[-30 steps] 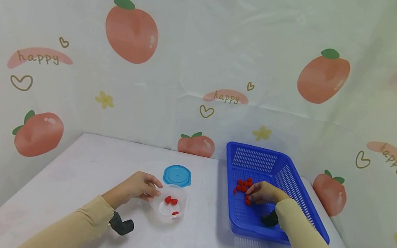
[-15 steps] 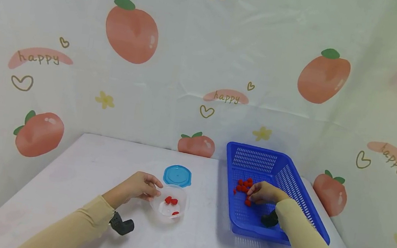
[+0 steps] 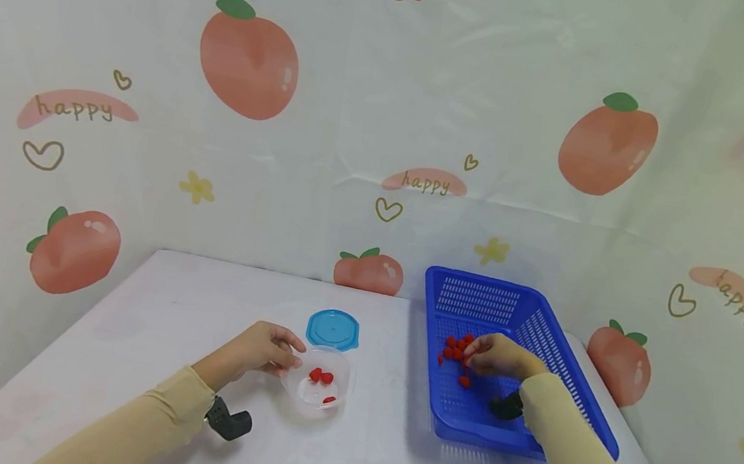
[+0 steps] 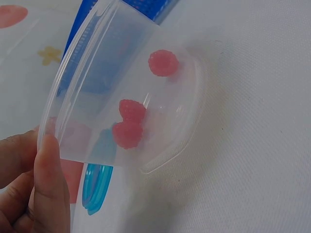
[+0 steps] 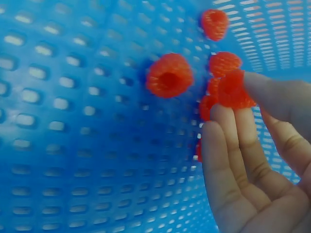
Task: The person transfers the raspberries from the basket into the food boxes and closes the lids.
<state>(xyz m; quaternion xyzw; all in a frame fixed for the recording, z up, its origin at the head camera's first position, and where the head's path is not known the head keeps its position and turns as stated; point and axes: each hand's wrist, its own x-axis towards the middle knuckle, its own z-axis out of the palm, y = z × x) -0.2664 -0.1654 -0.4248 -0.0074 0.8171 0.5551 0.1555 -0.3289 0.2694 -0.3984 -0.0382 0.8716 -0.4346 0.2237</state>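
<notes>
My left hand (image 3: 265,349) pinches the rim of a clear plastic container (image 4: 104,63) between thumb and fingers, on the left side of the table. Inside the container lie three raspberries (image 4: 163,63). Over the blue basket (image 3: 558,363) at the right, my right hand (image 5: 262,160) holds a raspberry (image 5: 234,91) between its thumb and fingertips. Several more raspberries are in the basket behind the fingers, and one single raspberry (image 5: 170,75) sits apart from them on the perforated floor.
A round blue lid (image 3: 333,329) lies on the white table (image 3: 361,432) just behind the container. Patterned cloth (image 3: 332,103) hangs behind and beside the table. Black wrist devices (image 3: 229,420) stick out below both wrists.
My right hand has risen slightly within the basket, showing more of the raspberry below it. The left hand and the container have stayed in place.
</notes>
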